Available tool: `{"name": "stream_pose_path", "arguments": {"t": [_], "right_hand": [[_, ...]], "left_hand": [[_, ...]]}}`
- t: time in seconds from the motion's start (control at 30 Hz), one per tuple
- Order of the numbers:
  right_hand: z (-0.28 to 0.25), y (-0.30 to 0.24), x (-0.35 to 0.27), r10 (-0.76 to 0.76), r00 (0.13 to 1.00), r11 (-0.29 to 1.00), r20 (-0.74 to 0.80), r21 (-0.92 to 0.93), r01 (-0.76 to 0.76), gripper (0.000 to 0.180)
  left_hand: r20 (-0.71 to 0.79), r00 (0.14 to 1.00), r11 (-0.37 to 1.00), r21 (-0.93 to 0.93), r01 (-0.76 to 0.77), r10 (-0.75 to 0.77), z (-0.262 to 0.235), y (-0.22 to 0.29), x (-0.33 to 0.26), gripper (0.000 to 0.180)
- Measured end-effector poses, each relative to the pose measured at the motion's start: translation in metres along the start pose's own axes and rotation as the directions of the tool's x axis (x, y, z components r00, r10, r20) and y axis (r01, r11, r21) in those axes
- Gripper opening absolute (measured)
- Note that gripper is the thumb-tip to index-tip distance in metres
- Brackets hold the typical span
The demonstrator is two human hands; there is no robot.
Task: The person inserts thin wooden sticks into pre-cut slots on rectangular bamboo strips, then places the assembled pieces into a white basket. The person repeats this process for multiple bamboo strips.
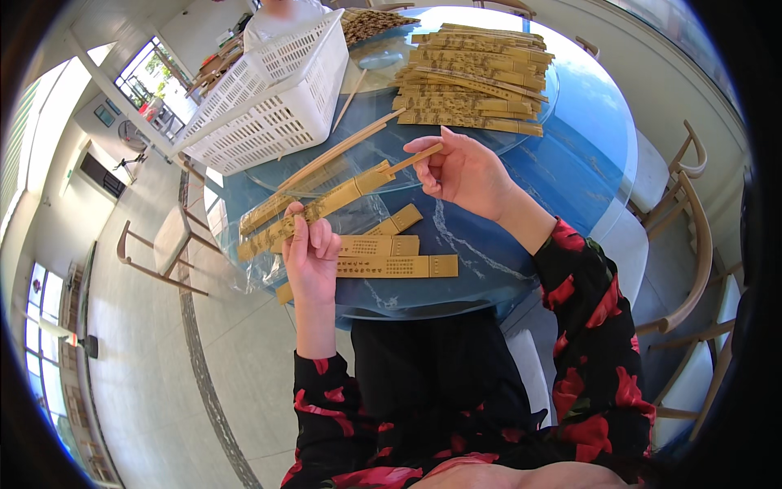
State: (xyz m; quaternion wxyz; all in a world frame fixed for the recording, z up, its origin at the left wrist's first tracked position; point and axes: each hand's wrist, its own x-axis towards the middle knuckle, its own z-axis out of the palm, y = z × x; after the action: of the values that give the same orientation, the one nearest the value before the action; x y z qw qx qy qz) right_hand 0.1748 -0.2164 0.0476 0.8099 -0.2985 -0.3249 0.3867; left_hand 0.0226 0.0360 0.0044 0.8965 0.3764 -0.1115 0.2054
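Observation:
My left hand (310, 253) grips a tan paper chopstick sleeve (326, 204) near its middle, holding it slanted above the blue round table (570, 171). My right hand (464, 167) pinches the end of a pair of bamboo chopsticks (415, 158) that sticks out of the sleeve's upper end. Under my hands lie two flat tan sleeves (391, 257) and a crumpled clear plastic bag (269, 244). Loose bamboo chopsticks (346, 147) lie slanted on the glass turntable (383, 175).
A stack of several filled tan sleeves (472, 81) rests on the far side of the turntable. A white perforated plastic basket (269, 98) stands at the back left, with a person (281, 12) behind it. Wooden chairs (684, 236) ring the table; another chair (159, 248) stands left.

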Motion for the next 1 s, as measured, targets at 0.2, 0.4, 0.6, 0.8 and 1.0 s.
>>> {"name": "stream_pose_path", "arguments": {"t": [0.2, 0.4, 0.6, 0.8, 1.0], "right_hand": [[0.000, 0.002, -0.001, -0.004, 0.998, 0.999, 0.056, -0.032, 0.006, 0.051], [0.004, 0.009, 0.001, -0.014, 0.999, 0.990, 0.035, -0.140, 0.018, 0.045], [0.008, 0.013, 0.000, 0.079, 0.997, 0.980, 0.004, -0.183, -0.077, 0.034], [0.007, 0.013, 0.001, 0.102, 0.994, 0.960, 0.042, -0.267, -0.087, 0.028], [0.012, 0.009, -0.002, 0.118, 0.992, 0.912, 0.042, -0.399, -0.091, 0.027]], "left_hand": [[0.051, 0.999, 0.999, -0.047, -0.004, 0.006, -0.003, 0.000, 0.002, 0.020], [0.046, 0.999, 0.995, 0.102, -0.017, 0.012, 0.007, 0.001, -0.001, 0.023], [-0.002, 1.000, 0.979, 0.204, 0.017, -0.017, 0.021, 0.003, -0.002, 0.022], [-0.130, 0.992, 0.973, 0.227, 0.029, 0.001, 0.008, -0.004, -0.002, 0.009], [-0.146, 0.989, 0.981, 0.183, 0.061, -0.034, 0.003, 0.000, 0.001, 0.005]]}}
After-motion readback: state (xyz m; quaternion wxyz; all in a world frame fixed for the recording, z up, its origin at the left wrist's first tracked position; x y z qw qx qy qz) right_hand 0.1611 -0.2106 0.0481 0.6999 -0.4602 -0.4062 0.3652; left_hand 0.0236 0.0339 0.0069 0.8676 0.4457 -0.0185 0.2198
